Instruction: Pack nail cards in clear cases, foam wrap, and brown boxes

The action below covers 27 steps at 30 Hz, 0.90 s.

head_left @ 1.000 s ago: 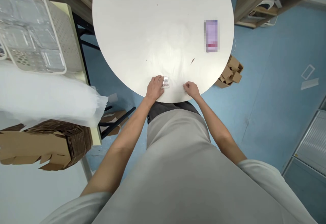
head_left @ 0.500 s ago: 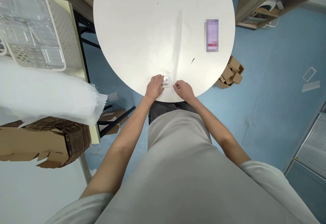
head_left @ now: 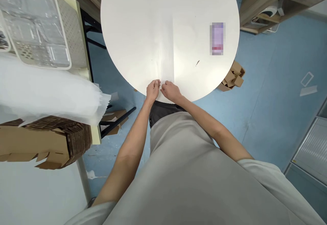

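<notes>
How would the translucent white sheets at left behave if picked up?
The white sheets are probably floppy: they curve, ragged corners jutting past the side table. Each is likely light, since the corners look thin and translucent. The uneven layers may slip apart when lifted.

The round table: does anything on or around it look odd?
A dark mark breaks the white tabletop near the pixelated purple item; chip or dirt, I can't tell. Two white pieces lie like litter on the floor, right.

Blue floor (head_left: 268, 81); round white table (head_left: 127, 30); wooden cabinet (head_left: 258, 0) upper right; black-legged bench (head_left: 96, 135) left.
</notes>
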Each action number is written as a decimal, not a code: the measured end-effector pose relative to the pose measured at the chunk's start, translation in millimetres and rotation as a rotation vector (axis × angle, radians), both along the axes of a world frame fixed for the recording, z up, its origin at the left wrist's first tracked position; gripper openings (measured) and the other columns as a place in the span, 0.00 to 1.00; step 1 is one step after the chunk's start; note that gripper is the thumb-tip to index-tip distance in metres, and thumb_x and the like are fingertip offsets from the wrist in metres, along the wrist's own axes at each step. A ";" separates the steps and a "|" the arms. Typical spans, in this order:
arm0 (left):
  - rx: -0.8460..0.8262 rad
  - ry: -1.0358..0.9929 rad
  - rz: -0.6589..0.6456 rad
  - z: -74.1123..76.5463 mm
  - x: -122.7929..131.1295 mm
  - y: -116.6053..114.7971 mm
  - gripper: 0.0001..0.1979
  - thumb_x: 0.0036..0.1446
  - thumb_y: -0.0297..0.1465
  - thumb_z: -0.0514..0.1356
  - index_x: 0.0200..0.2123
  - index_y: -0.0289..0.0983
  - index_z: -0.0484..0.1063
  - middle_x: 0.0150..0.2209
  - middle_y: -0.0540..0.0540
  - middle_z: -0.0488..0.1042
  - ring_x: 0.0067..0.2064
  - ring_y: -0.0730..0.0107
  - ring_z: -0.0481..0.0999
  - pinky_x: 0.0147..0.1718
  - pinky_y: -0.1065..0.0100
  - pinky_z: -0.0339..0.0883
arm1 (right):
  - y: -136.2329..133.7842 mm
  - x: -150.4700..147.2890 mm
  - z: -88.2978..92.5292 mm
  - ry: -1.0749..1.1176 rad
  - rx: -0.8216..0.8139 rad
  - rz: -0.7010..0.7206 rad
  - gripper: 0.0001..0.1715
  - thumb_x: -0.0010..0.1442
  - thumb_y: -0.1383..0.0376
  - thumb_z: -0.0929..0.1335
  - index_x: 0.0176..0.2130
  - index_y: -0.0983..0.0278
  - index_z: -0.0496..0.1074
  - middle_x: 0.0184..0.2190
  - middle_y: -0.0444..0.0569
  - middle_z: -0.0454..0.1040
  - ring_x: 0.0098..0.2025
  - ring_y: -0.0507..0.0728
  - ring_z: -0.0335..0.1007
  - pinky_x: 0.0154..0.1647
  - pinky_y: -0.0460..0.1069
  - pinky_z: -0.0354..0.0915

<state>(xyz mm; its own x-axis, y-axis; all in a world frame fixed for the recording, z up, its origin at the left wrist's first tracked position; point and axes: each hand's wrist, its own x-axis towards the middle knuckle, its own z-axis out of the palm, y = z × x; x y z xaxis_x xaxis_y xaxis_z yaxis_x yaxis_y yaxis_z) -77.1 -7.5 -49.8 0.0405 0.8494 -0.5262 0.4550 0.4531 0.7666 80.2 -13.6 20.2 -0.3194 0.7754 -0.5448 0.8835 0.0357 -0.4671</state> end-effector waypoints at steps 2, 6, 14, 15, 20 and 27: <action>-0.039 0.010 0.051 3.1 2.4 4.1 0.17 0.76 0.43 0.57 0.51 0.38 0.79 0.52 0.38 0.85 0.56 0.56 0.84 0.60 0.59 0.76 | 1.0 -6.7 -2.1 -0.011 -0.009 0.026 0.16 0.82 0.64 0.63 0.56 0.67 0.79 0.58 0.63 0.76 0.61 0.68 0.72 0.59 0.59 0.75; -0.069 0.092 0.105 7.9 9.3 11.9 0.10 0.68 0.36 0.66 0.48 0.37 0.78 0.50 0.38 0.86 0.54 0.57 0.85 0.58 0.61 0.75 | 0.8 -14.4 -4.4 -0.017 -0.013 0.070 0.17 0.80 0.66 0.64 0.59 0.69 0.78 0.59 0.65 0.77 0.63 0.69 0.71 0.61 0.61 0.75; -0.082 0.229 0.042 5.4 15.5 22.5 0.03 0.64 0.32 0.65 0.39 0.39 0.77 0.45 0.42 0.86 0.48 0.57 0.84 0.56 0.61 0.74 | 10.5 29.5 -21.1 0.028 0.160 0.070 0.18 0.75 0.63 0.72 0.60 0.68 0.76 0.67 0.66 0.73 0.68 0.72 0.69 0.66 0.65 0.72; -0.082 0.231 0.037 5.8 15.7 22.5 0.02 0.63 0.31 0.65 0.38 0.39 0.77 0.44 0.42 0.86 0.47 0.58 0.84 0.55 0.61 0.74 | 12.6 36.3 -26.3 0.033 0.189 0.074 0.20 0.74 0.63 0.74 0.61 0.67 0.75 0.70 0.66 0.71 0.70 0.73 0.67 0.67 0.66 0.71; -0.057 0.254 0.041 9.7 19.5 19.8 0.02 0.62 0.28 0.63 0.40 0.40 0.75 0.43 0.43 0.85 0.46 0.60 0.84 0.53 0.62 0.74 | 15.2 49.2 -45.8 0.033 0.175 0.188 0.29 0.69 0.65 0.78 0.64 0.67 0.72 0.74 0.69 0.67 0.75 0.76 0.64 0.70 0.70 0.69; -0.051 0.337 0.035 16.3 22.7 16.8 0.10 0.64 0.29 0.63 0.49 0.41 0.74 0.44 0.43 0.85 0.50 0.54 0.84 0.56 0.58 0.72 | 3.7 42.3 -46.9 0.020 0.192 0.168 0.29 0.72 0.68 0.72 0.68 0.68 0.67 0.78 0.72 0.61 0.79 0.75 0.59 0.73 0.71 0.68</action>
